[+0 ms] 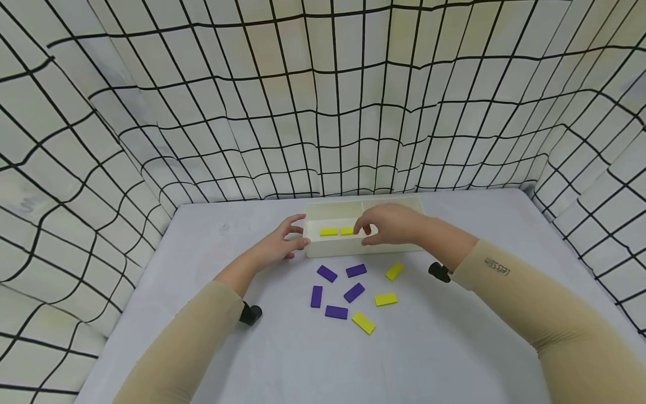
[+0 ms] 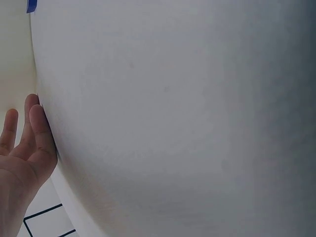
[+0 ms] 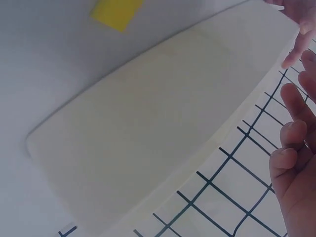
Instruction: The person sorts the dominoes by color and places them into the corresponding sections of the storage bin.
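Note:
A white divided box (image 1: 333,248) sits at the back of the table, with two yellow blocks (image 1: 328,232) lying end to end inside its left part. My left hand (image 1: 276,244) is at the box's left end, thumb by the front corner and fingers fairly straight. Over the middle of the box reaches my right hand (image 1: 391,224), its fingertips beside the right one of those yellow blocks. In the right wrist view the right fingers (image 3: 294,131) are loosely bent, with nothing visible between them. The hand hides much of the box's right part.
In front of the box, several purple blocks (image 1: 336,312) and three yellow blocks (image 1: 386,299) lie scattered on the white tabletop (image 1: 282,359). A black grid net (image 1: 333,115) over white walls surrounds the table's back and sides.

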The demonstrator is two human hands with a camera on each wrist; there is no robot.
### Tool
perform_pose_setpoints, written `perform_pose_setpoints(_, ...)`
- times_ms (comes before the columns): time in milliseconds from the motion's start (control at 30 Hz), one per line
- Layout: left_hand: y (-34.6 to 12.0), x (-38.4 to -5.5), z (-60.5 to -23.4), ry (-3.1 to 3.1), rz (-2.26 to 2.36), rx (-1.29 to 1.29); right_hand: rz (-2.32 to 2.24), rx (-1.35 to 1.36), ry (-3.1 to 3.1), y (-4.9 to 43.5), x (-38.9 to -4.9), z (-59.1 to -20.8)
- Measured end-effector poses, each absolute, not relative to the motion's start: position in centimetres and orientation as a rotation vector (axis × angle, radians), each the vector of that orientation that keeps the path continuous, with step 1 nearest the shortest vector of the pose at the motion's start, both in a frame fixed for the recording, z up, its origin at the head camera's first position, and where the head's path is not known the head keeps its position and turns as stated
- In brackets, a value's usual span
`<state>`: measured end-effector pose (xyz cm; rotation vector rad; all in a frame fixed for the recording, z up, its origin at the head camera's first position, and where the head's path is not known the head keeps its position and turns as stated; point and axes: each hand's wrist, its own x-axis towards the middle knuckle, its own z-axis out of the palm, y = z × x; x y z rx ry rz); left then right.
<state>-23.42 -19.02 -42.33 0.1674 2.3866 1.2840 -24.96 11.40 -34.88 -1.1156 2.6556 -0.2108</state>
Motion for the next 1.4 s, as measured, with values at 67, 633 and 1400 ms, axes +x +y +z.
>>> perform_pose_setpoints(67, -19.0, -23.4, -42.4, 2.388, 1.285, 0.166, -0.202, -1.119, 2.651, 11.8, -24.4, -34.9)
perform_pose_setpoints(633, -19.1, -23.5, -42.8, 2.372, 1.3, 0.149, -0.238, -1.074, 2.619, 16.6, -21.6, -38.1)
perform_pose_setpoints(1400, -18.9, -23.6, -42.4, 2.375, 1.298, 0.148, -0.097, -1.165, 2.664, 18.1, -21.1, -42.1)
